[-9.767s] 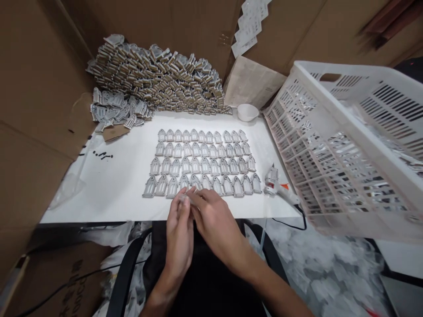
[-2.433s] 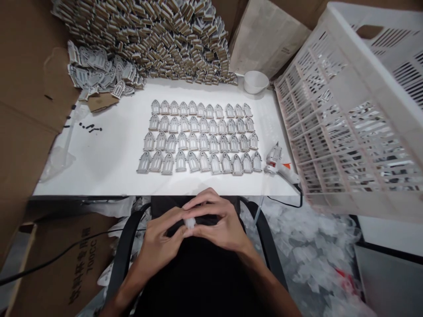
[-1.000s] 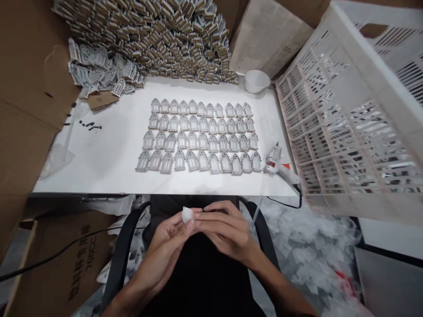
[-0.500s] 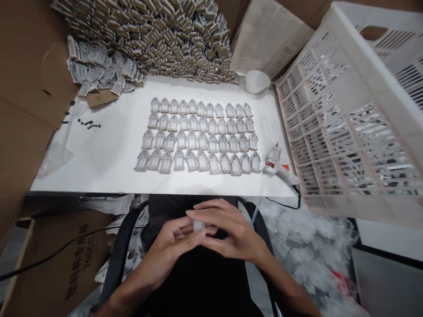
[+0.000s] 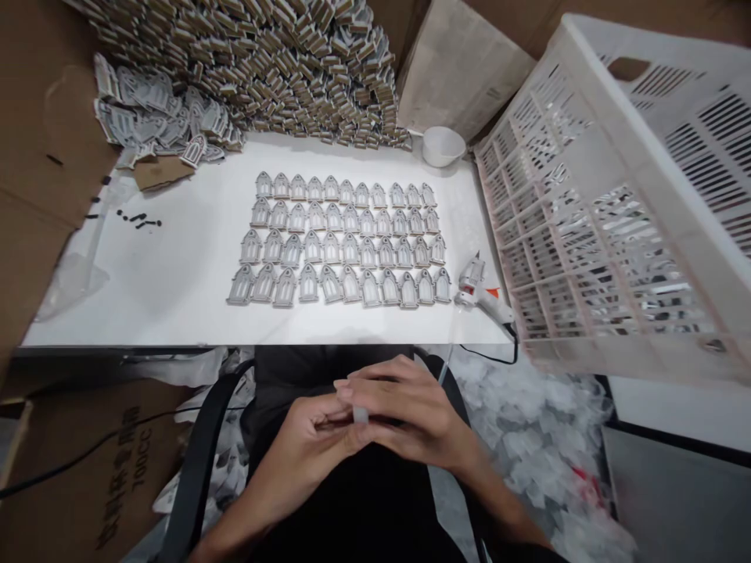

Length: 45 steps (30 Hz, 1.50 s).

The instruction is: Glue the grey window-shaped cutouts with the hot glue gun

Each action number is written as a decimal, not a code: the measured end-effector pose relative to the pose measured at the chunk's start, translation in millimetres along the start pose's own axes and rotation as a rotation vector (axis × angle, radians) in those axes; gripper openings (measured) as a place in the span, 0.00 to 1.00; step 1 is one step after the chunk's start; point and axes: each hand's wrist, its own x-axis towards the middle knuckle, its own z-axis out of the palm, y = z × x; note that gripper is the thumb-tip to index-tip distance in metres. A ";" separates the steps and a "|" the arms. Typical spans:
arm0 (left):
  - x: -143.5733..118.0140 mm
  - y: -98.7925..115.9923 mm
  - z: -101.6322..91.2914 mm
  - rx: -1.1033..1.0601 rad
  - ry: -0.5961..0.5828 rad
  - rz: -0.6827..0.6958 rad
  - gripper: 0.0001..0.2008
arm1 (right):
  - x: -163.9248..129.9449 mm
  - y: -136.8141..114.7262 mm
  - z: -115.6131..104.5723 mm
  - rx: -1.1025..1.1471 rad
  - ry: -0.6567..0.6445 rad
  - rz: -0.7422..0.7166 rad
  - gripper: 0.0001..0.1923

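Note:
Over my lap, below the table edge, my two hands meet around a small whitish translucent piece (image 5: 360, 414). My left hand (image 5: 320, 434) has its thumb against the lower end of the piece, with the fingers curled behind. The fingers of my right hand (image 5: 411, 403) bend over it from the other side and cover much of it, so its full shape is hidden. Beyond the hands, small grey arched window-shaped pieces (image 5: 350, 283) lie in several neat rows on the white table (image 5: 176, 305). A glue gun (image 5: 474, 285) rests at the right of the rows.
A big heap of similar pieces (image 5: 282, 70) fills the back, with a smaller pile (image 5: 158, 113) at left. A white bowl (image 5: 443, 147) stands near a white plastic crate (image 5: 587, 195). Cardboard (image 5: 47, 117) walls the left. Translucent scraps (image 5: 528, 422) cover the floor.
The camera view has turned slightly, so the table things appear shifted left. My right fingers have closed further over the small piece, and less of it shows.

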 end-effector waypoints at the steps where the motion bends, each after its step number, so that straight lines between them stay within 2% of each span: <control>1: -0.2 0.8 -0.2 -0.009 -0.018 -0.024 0.16 | -0.2 -1.1 0.0 -0.002 -0.005 0.002 0.20; 5: -1.0 2.7 -1.1 -0.114 -0.008 -0.123 0.17 | -0.1 -6.0 3.5 0.017 0.014 0.024 0.22; 8: -0.7 2.0 0.9 -0.086 0.053 -0.086 0.19 | 2.8 -11.5 2.9 -0.077 -0.008 0.061 0.23; 13: 3.5 -7.4 2.1 -0.111 0.124 -0.011 0.23 | 12.8 -20.5 -9.0 -0.257 -0.120 0.069 0.23; 17: 11.8 -8.8 3.4 -0.093 0.173 0.013 0.25 | 18.2 -15.6 -17.3 -0.306 -0.124 0.059 0.26; 19: 14.8 -4.4 7.2 -0.076 0.192 0.046 0.23 | 18.1 -11.1 -19.8 -0.278 -0.102 0.056 0.28; 24: 21.2 0.9 17.0 -0.018 0.071 0.107 0.17 | 12.8 -5.5 -24.2 -0.190 -0.067 0.076 0.27; 29: 35.1 -9.9 21.5 -0.030 0.124 0.123 0.16 | 7.1 -0.4 -39.4 -0.019 -0.062 0.243 0.29; 31: 42.1 -12.5 23.5 -0.048 0.115 0.118 0.17 | 4.4 3.5 -48.5 0.121 -0.022 0.372 0.25; 33: 48.9 -12.9 25.4 -0.056 0.074 0.107 0.18 | 1.3 8.0 -55.8 0.271 0.036 0.496 0.17; 37: 61.7 -8.9 28.0 -0.018 -0.003 0.081 0.18 | -4.5 17.0 -59.4 0.522 0.158 0.622 0.11; 41: 75.7 0.1 30.6 0.053 0.010 0.066 0.19 | -7.9 26.1 -60.8 0.461 0.295 0.667 0.09; 45: 90.6 7.5 33.0 0.114 0.046 0.049 0.21 | -9.9 39.6 -82.5 0.297 0.428 0.742 0.11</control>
